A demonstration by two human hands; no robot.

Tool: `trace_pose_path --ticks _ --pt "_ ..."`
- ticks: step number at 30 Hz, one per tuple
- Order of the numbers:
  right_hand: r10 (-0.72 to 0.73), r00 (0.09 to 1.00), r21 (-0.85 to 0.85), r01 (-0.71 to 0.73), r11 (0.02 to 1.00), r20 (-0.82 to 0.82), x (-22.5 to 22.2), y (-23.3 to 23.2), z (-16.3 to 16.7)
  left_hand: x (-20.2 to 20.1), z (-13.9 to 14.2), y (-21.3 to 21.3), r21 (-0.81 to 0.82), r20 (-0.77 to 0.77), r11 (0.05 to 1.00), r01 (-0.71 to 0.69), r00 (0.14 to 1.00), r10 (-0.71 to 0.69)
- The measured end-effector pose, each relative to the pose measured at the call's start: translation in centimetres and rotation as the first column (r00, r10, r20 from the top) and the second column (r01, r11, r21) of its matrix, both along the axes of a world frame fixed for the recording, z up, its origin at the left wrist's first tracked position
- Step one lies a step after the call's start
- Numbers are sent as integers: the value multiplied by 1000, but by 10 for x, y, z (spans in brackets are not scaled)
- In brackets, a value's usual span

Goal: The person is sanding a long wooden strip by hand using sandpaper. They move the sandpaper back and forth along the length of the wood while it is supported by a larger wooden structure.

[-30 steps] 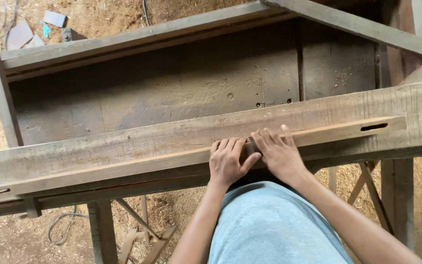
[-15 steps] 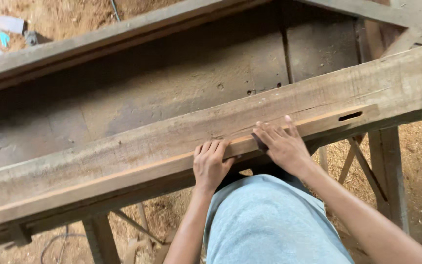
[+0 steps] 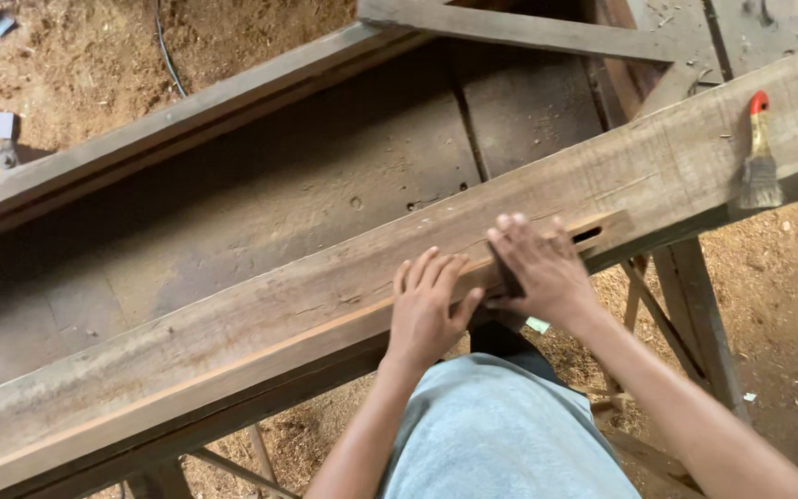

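Along the near edge of the long timber beam point(image 3: 325, 296), the left hand point(image 3: 427, 310) lay flat with its grip spread wide and closed on nothing, pressing the thin wooden strip point(image 3: 233, 356) down against the beam, and just to its right the right hand point(image 3: 547, 268) pressed the same strip with its fingers curled loosely over a small dark tool point(image 3: 507, 274), short of the slot point(image 3: 588, 235) cut near the strip's right end. By the look of it the strip was being seated or marked along the beam, and the next move would call for steady downward pressure from both hands so it did not slide. No container showed anywhere; only a red-handled brush point(image 3: 759, 157) lay on the beam toward its right end, well apart from the hands.
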State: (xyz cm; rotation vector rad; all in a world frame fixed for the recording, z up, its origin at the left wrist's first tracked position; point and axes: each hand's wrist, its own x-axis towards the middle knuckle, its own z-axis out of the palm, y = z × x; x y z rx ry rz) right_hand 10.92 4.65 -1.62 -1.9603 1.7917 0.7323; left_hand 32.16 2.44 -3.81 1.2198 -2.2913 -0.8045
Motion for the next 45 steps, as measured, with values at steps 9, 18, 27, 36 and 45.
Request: trace_pose_path --ticks 9,18,27,36,45 --pt "-9 994 156 25 987 -105 -79 0 28 -129 -10 -3 92 167 995 26 985 -41" --pt "46 997 133 -38 990 -56 -157 -1 11 -143 -20 0 -39 216 983 -180 959 184" --pt "127 989 103 -135 985 82 -132 2 6 -139 -17 4 -64 263 971 -231 935 239" --pt "106 992 184 -116 976 65 -101 -11 21 -114 -24 25 -29 312 941 -339 891 330" --pt "170 985 228 -163 960 -11 -15 -18 16 -44 -23 28 -67 307 944 -322 894 327"
